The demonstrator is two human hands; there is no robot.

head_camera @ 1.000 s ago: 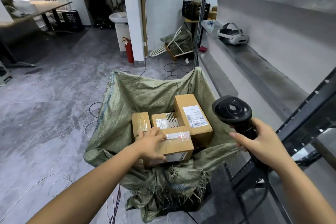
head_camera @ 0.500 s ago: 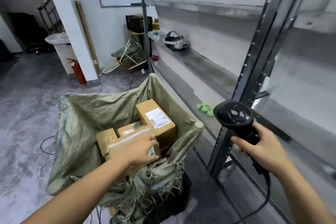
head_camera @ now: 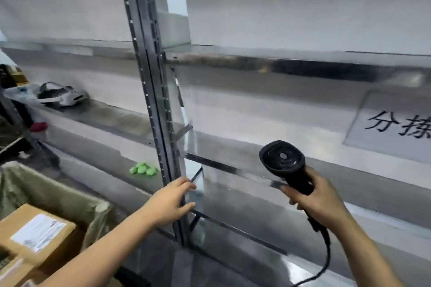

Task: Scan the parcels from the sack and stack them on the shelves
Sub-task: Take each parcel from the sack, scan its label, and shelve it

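The green woven sack (head_camera: 46, 191) is at the lower left, and a brown cardboard parcel (head_camera: 37, 233) with a white label lies in it. A second parcel (head_camera: 14, 270) shows at the bottom left corner. My left hand (head_camera: 170, 202) is empty, with its fingers spread beside the grey metal upright (head_camera: 154, 100) of the shelves. My right hand (head_camera: 319, 200) grips the handle of a black barcode scanner (head_camera: 282, 161), whose head is raised in front of the metal shelf (head_camera: 256, 212). The scanner's cable hangs down at the lower right.
Several small green pieces (head_camera: 142, 168) lie on the shelf left of the upright. A white headset (head_camera: 61, 94) rests on the higher shelf at the far left, with a red object (head_camera: 38, 126) below it. A white sign (head_camera: 396, 123) with black characters leans at the right.
The view has swung right, from the sack to the shelves. My left hand has let go of the parcel in the sack and now hovers empty by the upright. The scanner stays in my right hand.
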